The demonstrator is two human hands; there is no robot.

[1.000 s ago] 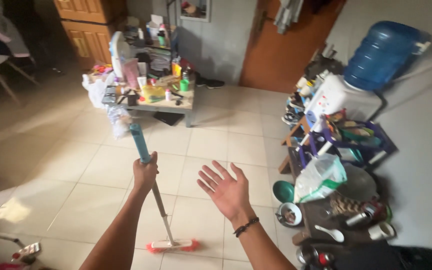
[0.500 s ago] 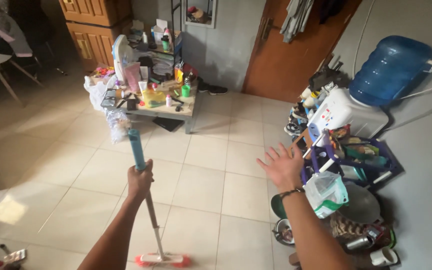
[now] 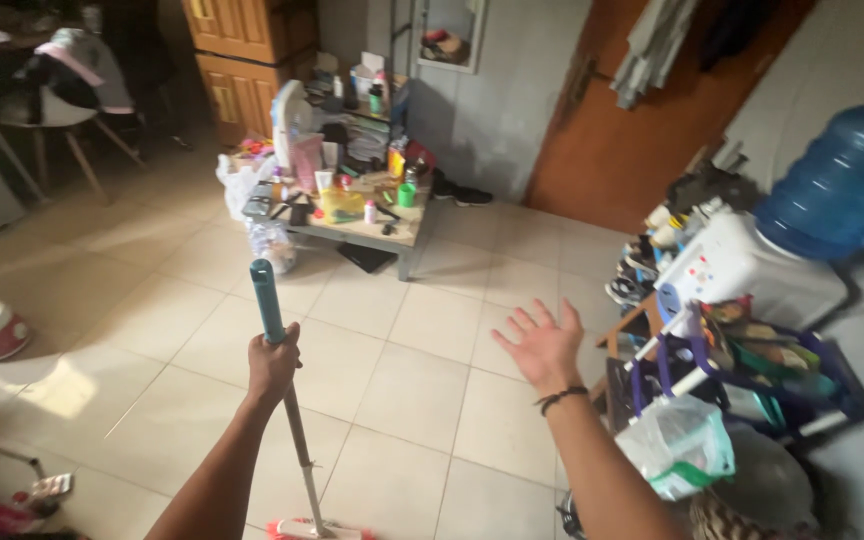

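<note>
Left hand [image 3: 272, 365] grips the teal-handled, metal-shafted mop [image 3: 282, 390]; the empty, open right hand [image 3: 542, 345] has swung back inward beside it.

At four o'clock, low by the purple rack: a clear plastic bag [image 3: 680, 443] with a green band, bulging, knotted on top. At two o'clock: a white dispenser front bearing a small panel of coloured dots [image 3: 709, 268]. At twelve o'clock, on the low table: a yellow pouch [image 3: 341, 204], a pink upright pack [image 3: 306, 161], a white box [image 3: 366, 80] on the shelf behind. At eleven o'clock, beside the table: a white plastic bag [image 3: 238, 184].
</note>
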